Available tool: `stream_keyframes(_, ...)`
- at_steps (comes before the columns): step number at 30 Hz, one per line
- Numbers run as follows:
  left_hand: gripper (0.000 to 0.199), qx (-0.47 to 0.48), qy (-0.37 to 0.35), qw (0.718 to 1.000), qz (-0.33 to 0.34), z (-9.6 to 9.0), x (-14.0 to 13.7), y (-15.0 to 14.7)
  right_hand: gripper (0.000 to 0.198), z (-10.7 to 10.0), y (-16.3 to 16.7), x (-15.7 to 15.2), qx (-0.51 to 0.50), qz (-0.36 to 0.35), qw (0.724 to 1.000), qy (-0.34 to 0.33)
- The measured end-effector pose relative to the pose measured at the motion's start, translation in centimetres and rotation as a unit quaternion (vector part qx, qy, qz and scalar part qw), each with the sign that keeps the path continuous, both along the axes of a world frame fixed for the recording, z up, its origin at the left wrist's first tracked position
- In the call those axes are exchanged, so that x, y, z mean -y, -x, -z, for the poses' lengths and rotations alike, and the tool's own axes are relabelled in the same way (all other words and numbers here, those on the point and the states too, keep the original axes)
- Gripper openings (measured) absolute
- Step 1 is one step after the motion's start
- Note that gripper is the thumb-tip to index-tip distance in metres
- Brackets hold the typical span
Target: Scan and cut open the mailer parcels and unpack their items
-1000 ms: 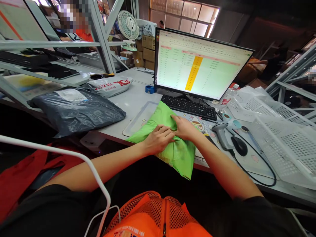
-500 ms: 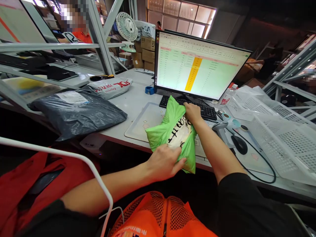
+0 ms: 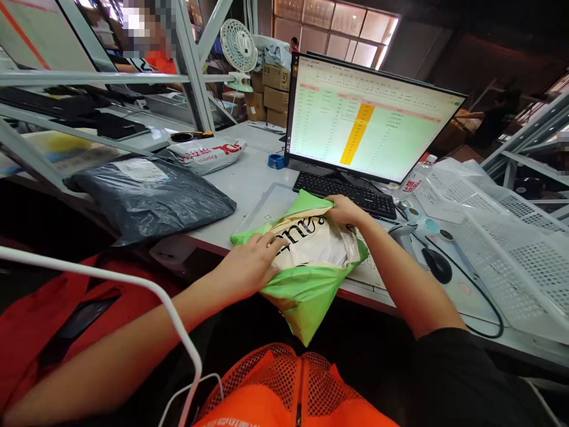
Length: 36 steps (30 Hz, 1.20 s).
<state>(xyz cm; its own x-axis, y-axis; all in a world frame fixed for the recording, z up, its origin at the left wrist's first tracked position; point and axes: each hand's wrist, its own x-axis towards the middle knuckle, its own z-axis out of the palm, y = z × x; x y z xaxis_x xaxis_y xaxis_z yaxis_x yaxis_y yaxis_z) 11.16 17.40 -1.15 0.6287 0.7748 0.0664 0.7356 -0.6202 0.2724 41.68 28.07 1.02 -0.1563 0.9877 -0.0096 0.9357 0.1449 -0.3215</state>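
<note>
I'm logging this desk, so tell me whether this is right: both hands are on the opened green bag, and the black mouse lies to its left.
Wrong side: the head view shows the black mouse lying to the right of the opened green bag. The left hand and right hand are indeed on it.

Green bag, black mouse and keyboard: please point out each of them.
Green bag (image 3: pixel 306 292), head view: lower front plastic.
Black mouse (image 3: pixel 437 265), head view: top shell.
Keyboard (image 3: pixel 355 192), head view: keys near the middle.
</note>
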Motion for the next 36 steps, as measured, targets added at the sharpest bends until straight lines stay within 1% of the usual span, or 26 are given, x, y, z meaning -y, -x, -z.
stream_keyframes(2, 0.072, -0.053, -0.01, 0.996, 0.075, -1.9, -1.3, -2.3, 0.028, -0.4, 0.5, 1.4, -0.009, 0.011, 1.0, -0.004)
stream_keyframes(3, 0.075, -0.06, 0.003, 0.991, 0.121, -2.6, -2.1, -3.8, 0.027, -0.6, 0.7, 2.0, -0.004, 0.018, 1.0, -0.009)
stream_keyframes(4, 0.073, -0.059, 0.014, 0.986, 0.157, -3.0, -2.8, -5.3, 0.027, -0.7, 1.0, 2.6, 0.007, 0.029, 0.999, -0.017)
stream_keyframes(5, 0.069, -0.054, 0.011, 0.984, 0.172, -3.1, -3.6, -6.9, 0.027, -0.9, 1.3, 3.1, 0.021, 0.043, 0.999, -0.026)
stream_keyframes(6, 0.068, -0.049, -0.003, 0.985, 0.165, -3.0, -4.3, -8.3, 0.027, -0.9, 1.5, 3.7, 0.032, 0.059, 0.997, -0.039)
stream_keyframes(8, 0.079, -0.051, -0.039, 0.993, 0.102, -2.4, -5.7, -10.6, 0.028, -0.9, 1.8, 4.6, 0.038, 0.095, 0.992, -0.072)
stream_keyframes(10, 0.095, -0.049, -0.039, 0.997, 0.053, -1.5, -6.8, -12.0, 0.031, -0.6, 1.9, 5.3, 0.027, 0.129, 0.986, -0.102)
stream_keyframes(11, 0.096, -0.031, -0.026, 0.998, 0.042, -1.1, -7.3, -12.3, 0.031, -0.3, 2.0, 5.6, 0.021, 0.146, 0.983, -0.111)
stream_keyframes(12, 0.089, 0.0, -0.012, 0.999, 0.035, -0.8, -7.7, -12.6, 0.031, 0.0, 2.1, 5.7, 0.016, 0.161, 0.98, -0.117)
stream_keyframes(14, 0.07, 0.073, 0.006, 0.997, 0.014, -0.4, -8.5, -12.7, 0.033, 0.8, 2.5, 5.8, 0.015, 0.188, 0.975, -0.119)
stream_keyframes(16, 0.053, 0.104, 0.03, 0.994, -0.009, -0.3, -9.6, -12.6, 0.034, 1.4, 3.0, 5.6, 0.023, 0.204, 0.972, -0.117)
stream_keyframes(18, 0.048, 0.095, 0.09, 0.991, -0.001, -0.4, -10.9, -12.3, 0.034, 1.9, 3.5, 5.3, 0.034, 0.211, 0.97, -0.117)
stream_keyframes(20, 0.049, 0.096, 0.197, 0.975, 0.018, -0.5, -12.2, -11.7, 0.033, 2.1, 3.7, 5.1, 0.04, 0.214, 0.969, -0.118)
stream_keyframes(21, 0.053, 0.111, 0.262, 0.958, 0.03, -0.4, -12.7, -11.3, 0.032, 2.2, 3.6, 5.1, 0.039, 0.214, 0.969, -0.119)
stream_keyframes(24, 0.064, 0.158, 0.432, 0.887, 0.055, -0.4, -13.1, -10.0, 0.03, 2.2, 2.8, 5.0, 0.016, 0.205, 0.97, -0.13)
stream_keyframes(25, 0.064, 0.162, 0.471, 0.865, 0.063, -0.5, -12.7, -9.6, 0.03, 2.2, 2.3, 5.0, 0.002, 0.203, 0.969, -0.139)
stream_keyframes(26, 0.062, 0.161, 0.496, 0.85, 0.074, -0.8, -12.1, -9.2, 0.029, 2.1, 1.9, 5.0, -0.015, 0.201, 0.968, -0.149)
stream_keyframes(27, 0.059, 0.154, 0.504, 0.844, 0.096, -1.2, -11.2, -8.8, 0.028, 2.1, 1.4, 5.0, -0.034, 0.198, 0.966, -0.16)
stream_keyframes(28, 0.056, 0.148, 0.49, 0.848, 0.134, -1.8, -9.9, -8.5, 0.026, 2.0, 0.9, 5.0, -0.056, 0.192, 0.966, -0.167)
stream_keyframes(29, 0.051, 0.146, 0.451, 0.861, 0.184, -2.4, -8.4, -8.1, 0.024, 1.9, 0.5, 5.0, -0.079, 0.182, 0.965, -0.17)
stream_keyframes(31, 0.04, 0.137, 0.31, 0.899, 0.278, -3.4, -4.8, -7.4, 0.021, 1.9, -0.2, 5.2, -0.119, 0.156, 0.965, -0.173)
stream_keyframes(32, 0.031, 0.133, 0.23, 0.918, 0.293, -3.7, -2.8, -7.0, 0.02, 1.9, -0.4, 5.5, -0.135, 0.144, 0.964, -0.177)
stream_keyframes(33, 0.025, 0.125, 0.163, 0.933, 0.297, -3.9, -0.9, -6.5, 0.02, 2.0, -0.7, 5.8, -0.145, 0.135, 0.963, -0.182)
stream_keyframes(34, 0.023, 0.128, 0.114, 0.941, 0.292, -3.8, 0.8, -5.9, 0.022, 2.1, -0.8, 6.3, -0.149, 0.129, 0.963, -0.186)
stream_keyframes(35, 0.024, 0.15, 0.077, 0.95, 0.262, -3.5, 2.3, -5.2, 0.025, 2.2, -1.0, 6.9, -0.147, 0.125, 0.964, -0.182)
stream_keyframes(36, 0.025, 0.177, 0.045, 0.961, 0.209, -3.2, 3.4, -4.4, 0.028, 2.3, -1.1, 7.6, -0.139, 0.121, 0.968, -0.169)
